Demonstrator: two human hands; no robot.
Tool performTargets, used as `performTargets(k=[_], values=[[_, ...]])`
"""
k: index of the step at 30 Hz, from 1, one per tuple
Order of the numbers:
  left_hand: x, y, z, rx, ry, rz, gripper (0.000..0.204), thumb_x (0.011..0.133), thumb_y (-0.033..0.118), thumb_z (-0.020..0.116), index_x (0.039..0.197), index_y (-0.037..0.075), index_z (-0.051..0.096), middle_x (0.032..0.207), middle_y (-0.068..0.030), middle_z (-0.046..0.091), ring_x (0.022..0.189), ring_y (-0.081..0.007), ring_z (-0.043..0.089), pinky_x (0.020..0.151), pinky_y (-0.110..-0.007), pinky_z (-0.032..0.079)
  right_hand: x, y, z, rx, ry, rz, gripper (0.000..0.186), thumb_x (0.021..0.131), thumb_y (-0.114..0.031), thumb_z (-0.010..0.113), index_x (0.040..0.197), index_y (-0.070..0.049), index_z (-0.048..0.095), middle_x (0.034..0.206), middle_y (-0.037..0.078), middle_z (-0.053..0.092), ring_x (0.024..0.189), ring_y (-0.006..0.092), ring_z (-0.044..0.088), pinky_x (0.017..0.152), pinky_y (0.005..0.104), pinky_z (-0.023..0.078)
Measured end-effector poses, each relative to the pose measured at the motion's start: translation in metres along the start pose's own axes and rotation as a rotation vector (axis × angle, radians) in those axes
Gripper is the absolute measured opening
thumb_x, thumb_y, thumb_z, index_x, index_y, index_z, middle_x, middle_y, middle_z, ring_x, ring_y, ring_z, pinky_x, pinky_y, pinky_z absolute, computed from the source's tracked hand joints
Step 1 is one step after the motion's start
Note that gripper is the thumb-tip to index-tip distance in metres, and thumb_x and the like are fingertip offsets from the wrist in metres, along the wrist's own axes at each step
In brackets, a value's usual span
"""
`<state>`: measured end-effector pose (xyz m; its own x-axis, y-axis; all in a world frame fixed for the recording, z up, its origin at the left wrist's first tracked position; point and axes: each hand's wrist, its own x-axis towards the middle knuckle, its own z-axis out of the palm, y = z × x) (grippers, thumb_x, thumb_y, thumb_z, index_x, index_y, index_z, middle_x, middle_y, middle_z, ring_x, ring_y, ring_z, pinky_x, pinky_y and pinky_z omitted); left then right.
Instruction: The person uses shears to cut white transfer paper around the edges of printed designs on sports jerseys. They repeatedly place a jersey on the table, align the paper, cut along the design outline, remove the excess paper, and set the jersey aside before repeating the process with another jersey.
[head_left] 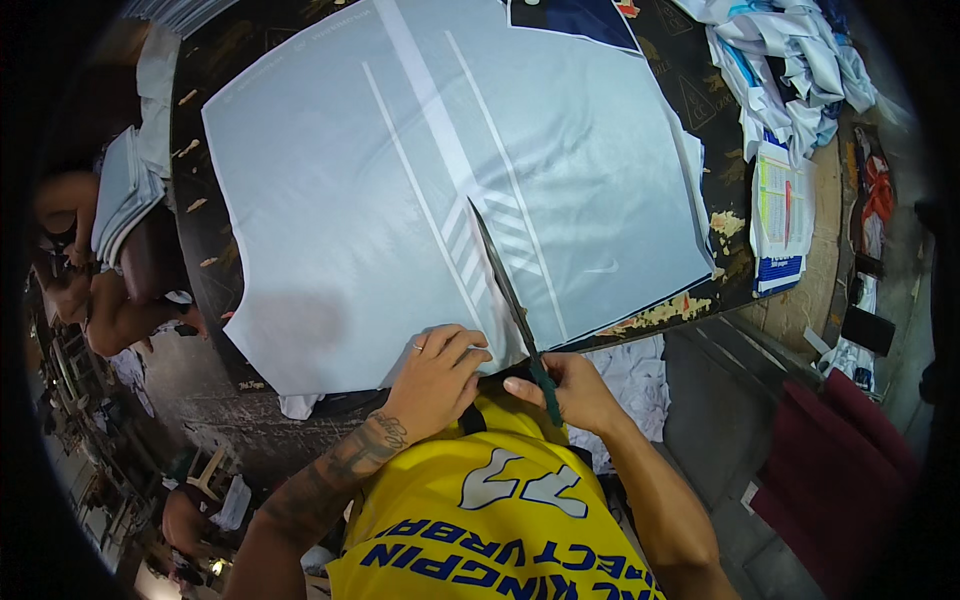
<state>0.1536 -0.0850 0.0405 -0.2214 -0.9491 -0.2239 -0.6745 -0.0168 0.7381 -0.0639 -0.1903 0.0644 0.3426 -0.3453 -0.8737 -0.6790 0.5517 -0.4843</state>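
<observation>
A pale grey fabric panel (310, 180) with white stripes lies on a dark worktable (730, 270). My right hand (570, 390) grips the green handles of long scissors (505, 290) at the near edge; their dark blade runs up the panel's middle along a pale fold or slit, tip near the stripes' junction. My left hand (440, 365), wearing a ring, rests on the panel's near edge left of the scissors, its fingers slightly curved and apart.
A navy fabric piece (570, 20) lies at the back, crumpled cloth (780, 60) and paper packs (780, 200) at the right. Folded fabric (125, 200) is stacked left, beside other people (110, 310). White cloth (620, 390) lies below the table edge, maroon material (830, 470) lower right.
</observation>
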Motion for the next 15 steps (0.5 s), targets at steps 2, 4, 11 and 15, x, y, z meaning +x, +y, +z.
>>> performTargets(k=[2,4,11,15], values=[[0.003,-0.003,-0.006,-0.01,-0.025,0.017,0.03,0.089,0.011,0.07,0.118,0.007,0.068,0.133,-0.0059,0.059,0.132,-0.0294,0.05,0.108,-0.048,0.041,0.013,-0.014,-0.002,0.006,0.059,-0.04,0.064,0.081,-0.061,0.09,0.081,0.0,0.071,0.073,0.003,0.066,0.069,0.014,0.057,0.066,0.0329,0.049],[0.005,-0.006,-0.01,-0.044,-0.072,0.012,0.026,0.091,0.013,0.069,0.116,0.006,0.068,0.133,-0.0069,0.058,0.134,-0.0301,0.048,0.11,-0.049,0.041,0.021,-0.026,-0.005,-0.087,0.06,-0.084,0.068,0.081,-0.066,0.087,0.08,0.0,0.07,0.072,0.004,0.065,0.069,0.0148,0.057,0.064,0.0338,0.048],[0.01,-0.021,-0.02,-0.203,-0.241,0.007,0.025,0.091,0.014,0.069,0.115,0.009,0.069,0.132,-0.0056,0.059,0.133,-0.03,0.049,0.109,-0.049,0.044,0.051,-0.081,-0.012,-0.057,0.041,-0.138,0.055,0.087,-0.055,0.088,0.08,-0.003,0.07,0.064,-0.003,0.055,0.061,0.0071,0.048,0.055,0.0273,0.037],[0.017,-0.032,-0.028,-0.304,-0.284,0.035,0.025,0.091,0.012,0.068,0.116,0.011,0.068,0.137,-0.0035,0.061,0.133,-0.026,0.05,0.109,-0.046,0.046,0.063,-0.111,-0.015,-0.135,-0.005,0.027,0.056,0.085,-0.058,0.089,0.075,-0.008,0.066,0.063,-0.002,0.057,0.059,0.008,0.053,0.053,0.0273,0.04]])
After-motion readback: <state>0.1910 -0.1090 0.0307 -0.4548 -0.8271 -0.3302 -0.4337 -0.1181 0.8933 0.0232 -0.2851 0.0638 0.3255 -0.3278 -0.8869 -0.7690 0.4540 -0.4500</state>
